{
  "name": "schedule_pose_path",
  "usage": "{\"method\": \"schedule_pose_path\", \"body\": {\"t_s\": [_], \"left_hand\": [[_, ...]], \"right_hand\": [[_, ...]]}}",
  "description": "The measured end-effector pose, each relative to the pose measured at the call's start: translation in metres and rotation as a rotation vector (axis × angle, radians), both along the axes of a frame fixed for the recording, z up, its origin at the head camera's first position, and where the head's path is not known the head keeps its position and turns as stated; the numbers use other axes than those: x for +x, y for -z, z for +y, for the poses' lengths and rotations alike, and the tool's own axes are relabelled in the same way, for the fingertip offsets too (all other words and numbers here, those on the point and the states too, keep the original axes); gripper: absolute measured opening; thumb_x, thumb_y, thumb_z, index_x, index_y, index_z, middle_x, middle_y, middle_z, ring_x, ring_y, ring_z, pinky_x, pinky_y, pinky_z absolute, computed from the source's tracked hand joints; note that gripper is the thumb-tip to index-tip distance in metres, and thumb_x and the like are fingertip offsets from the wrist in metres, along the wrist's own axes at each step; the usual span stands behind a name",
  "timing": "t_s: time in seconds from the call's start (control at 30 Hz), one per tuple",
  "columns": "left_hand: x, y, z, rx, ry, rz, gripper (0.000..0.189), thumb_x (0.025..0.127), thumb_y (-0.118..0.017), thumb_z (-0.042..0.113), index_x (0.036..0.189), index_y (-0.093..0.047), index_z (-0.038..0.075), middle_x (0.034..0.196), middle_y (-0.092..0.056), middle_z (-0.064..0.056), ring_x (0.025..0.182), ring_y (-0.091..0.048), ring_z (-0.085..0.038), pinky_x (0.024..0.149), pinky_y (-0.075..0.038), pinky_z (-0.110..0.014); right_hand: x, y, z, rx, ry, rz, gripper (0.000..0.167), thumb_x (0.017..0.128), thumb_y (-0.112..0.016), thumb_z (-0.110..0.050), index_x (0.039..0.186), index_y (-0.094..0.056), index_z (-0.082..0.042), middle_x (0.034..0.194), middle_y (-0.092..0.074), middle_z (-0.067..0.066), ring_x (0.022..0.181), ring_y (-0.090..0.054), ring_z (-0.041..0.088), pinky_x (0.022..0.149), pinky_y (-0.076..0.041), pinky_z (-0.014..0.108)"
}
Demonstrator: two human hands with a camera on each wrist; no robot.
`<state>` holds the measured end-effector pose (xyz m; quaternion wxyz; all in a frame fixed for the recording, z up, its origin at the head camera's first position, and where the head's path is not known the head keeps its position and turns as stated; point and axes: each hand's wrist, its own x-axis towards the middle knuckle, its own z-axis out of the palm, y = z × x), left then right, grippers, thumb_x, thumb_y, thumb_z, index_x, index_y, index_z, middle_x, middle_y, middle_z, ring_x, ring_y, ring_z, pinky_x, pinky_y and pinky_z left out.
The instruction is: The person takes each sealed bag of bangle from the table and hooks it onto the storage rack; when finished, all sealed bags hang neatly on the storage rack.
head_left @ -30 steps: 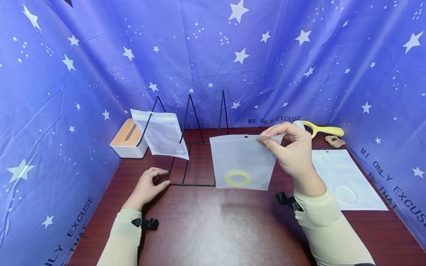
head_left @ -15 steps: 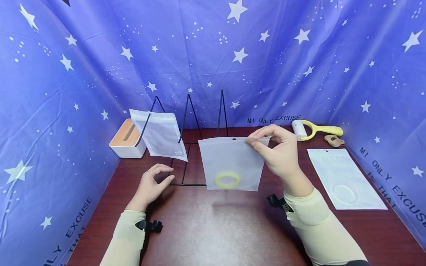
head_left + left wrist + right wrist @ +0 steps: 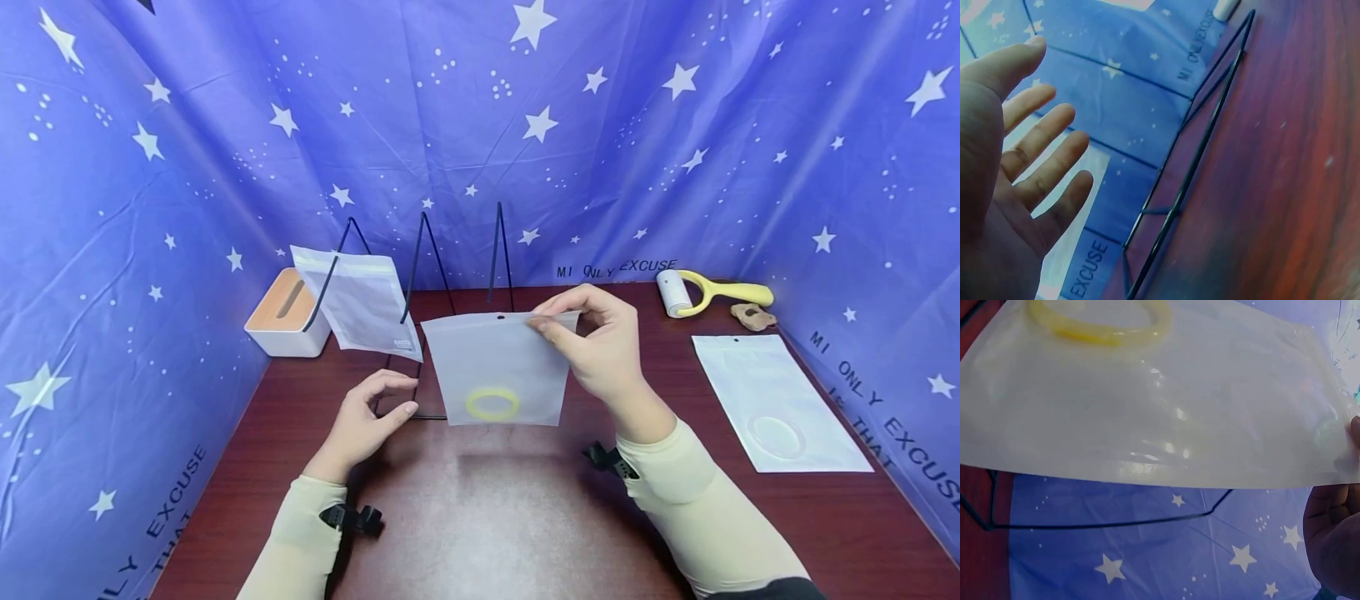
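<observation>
My right hand (image 3: pixel 600 342) pinches the top right edge of a frosted zip bag (image 3: pixel 495 358), which hangs in front of a black wire rack (image 3: pixel 498 250). A yellow ring (image 3: pixel 491 404) shows through the lower part of this bag; the right wrist view catches the same ring (image 3: pixel 1107 334) close up. Left of the bag, my left hand (image 3: pixel 367 421) hovers by the rack's front, thumb and fingers apart and holding nothing. In the left wrist view the left palm (image 3: pixel 1004 187) faces the rack. A second frosted bag (image 3: pixel 363 304) leans between the rack's left dividers.
On the right lies another white bag (image 3: pixel 765 375) with a pale ring inside. Behind it are a yellow-handled lint roller (image 3: pixel 738 294) and a small brown object (image 3: pixel 752 317). A white box with a wooden lid (image 3: pixel 281 317) stands at the back left.
My right hand has carried the held bag leftward across the rack's front. My left hand has moved to the right, toward the bag, away from the rack's front left corner.
</observation>
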<state>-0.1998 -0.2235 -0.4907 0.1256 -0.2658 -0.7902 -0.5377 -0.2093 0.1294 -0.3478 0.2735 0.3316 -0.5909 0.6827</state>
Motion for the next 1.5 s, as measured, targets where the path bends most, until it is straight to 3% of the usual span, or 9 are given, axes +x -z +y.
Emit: {"method": "schedule_pose_path", "body": {"t_s": [0.17, 0.27, 0.43, 0.63, 0.8, 1.13, 1.3, 1.37, 1.5], "left_hand": [[0.003, 0.003, 0.011, -0.034, 0.049, -0.03, 0.039, 0.089, -0.083, 0.005, 0.127, -0.072, 0.007, 0.123, -0.07, -0.012, 0.114, -0.067, -0.028, 0.093, -0.056, -0.056], [0.005, 0.005, 0.019, 0.004, 0.107, -0.039, 0.037, 0.087, -0.083, -0.002, 0.122, -0.073, 0.008, 0.12, -0.07, -0.009, 0.108, -0.07, -0.03, 0.09, -0.058, -0.054], [0.008, 0.004, 0.029, 0.069, 0.157, -0.055, 0.026, 0.086, -0.079, -0.011, 0.106, -0.076, 0.005, 0.106, -0.07, -0.01, 0.095, -0.072, -0.021, 0.082, -0.062, -0.048], [0.017, -0.011, 0.035, 0.085, 0.136, -0.012, 0.016, 0.086, -0.076, -0.015, 0.092, -0.077, 0.0, 0.082, -0.07, -0.012, 0.076, -0.065, -0.014, 0.069, -0.06, -0.034], [0.022, -0.021, 0.036, 0.103, 0.092, 0.026, 0.015, 0.087, -0.074, -0.017, 0.091, -0.077, -0.003, 0.079, -0.07, -0.015, 0.07, -0.066, -0.019, 0.067, -0.059, -0.028], [0.021, -0.018, 0.029, 0.124, 0.023, 0.03, 0.016, 0.086, -0.073, -0.019, 0.09, -0.077, -0.004, 0.08, -0.072, -0.017, 0.067, -0.066, -0.022, 0.067, -0.059, -0.025], [0.019, -0.013, 0.025, 0.168, 0.01, 0.006, 0.015, 0.086, -0.073, -0.02, 0.091, -0.076, -0.006, 0.08, -0.072, -0.019, 0.064, -0.064, -0.04, 0.068, -0.058, -0.021], [0.018, -0.012, 0.023, 0.178, -0.005, 0.003, 0.015, 0.086, -0.073, -0.019, 0.09, -0.076, -0.006, 0.08, -0.073, -0.019, 0.064, -0.065, -0.037, 0.068, -0.058, -0.021], [0.016, -0.01, 0.019, 0.198, -0.028, 0.003, 0.014, 0.086, -0.073, -0.02, 0.09, -0.075, -0.007, 0.08, -0.073, -0.02, 0.068, -0.068, -0.014, 0.067, -0.057, -0.02]], "right_hand": [[-0.001, 0.003, -0.01, 0.011, 0.011, -0.01, 0.017, 0.079, -0.08, 0.017, 0.082, -0.07, 0.004, 0.084, -0.076, 0.017, 0.076, -0.074, 0.021, 0.063, -0.054, 0.025], [-0.001, 0.006, -0.014, 0.027, 0.008, -0.02, 0.018, 0.078, -0.081, 0.016, 0.082, -0.07, 0.002, 0.084, -0.076, 0.016, 0.076, -0.074, 0.022, 0.062, -0.053, 0.024], [-0.001, 0.009, -0.019, 0.03, -0.01, -0.027, 0.019, 0.078, -0.081, 0.017, 0.083, -0.07, 0.002, 0.084, -0.076, 0.016, 0.077, -0.075, 0.021, 0.061, -0.052, 0.024], [0.001, 0.011, -0.02, 0.086, 0.012, -0.062, 0.02, 0.078, -0.084, 0.014, 0.086, -0.074, -0.001, 0.085, -0.077, 0.01, 0.069, -0.071, 0.016, 0.053, -0.047, 0.022], [0.002, 0.014, -0.021, 0.099, 0.013, -0.093, 0.02, 0.079, -0.084, 0.012, 0.087, -0.074, -0.003, 0.086, -0.075, 0.01, 0.068, -0.066, 0.016, 0.054, -0.049, 0.023], [-0.002, 0.02, -0.026, 0.097, -0.03, -0.11, 0.014, 0.083, -0.086, 0.004, 0.084, -0.073, -0.003, 0.077, -0.064, 0.009, 0.063, -0.055, 0.014, 0.05, -0.042, 0.024], [-0.003, 0.02, -0.027, 0.089, -0.059, -0.107, 0.01, 0.084, -0.086, 0.002, 0.086, -0.076, 0.0, 0.081, -0.066, 0.012, 0.069, -0.059, 0.018, 0.055, -0.047, 0.025], [-0.003, 0.021, -0.028, 0.099, -0.061, -0.111, 0.008, 0.086, -0.084, 0.004, 0.087, -0.077, -0.001, 0.082, -0.067, 0.012, 0.07, -0.059, 0.019, 0.056, -0.048, 0.025], [-0.003, 0.022, -0.029, 0.132, -0.067, -0.119, 0.008, 0.089, -0.079, 0.005, 0.093, -0.079, -0.002, 0.086, -0.069, 0.01, 0.072, -0.061, 0.02, 0.058, -0.05, 0.026]]}}
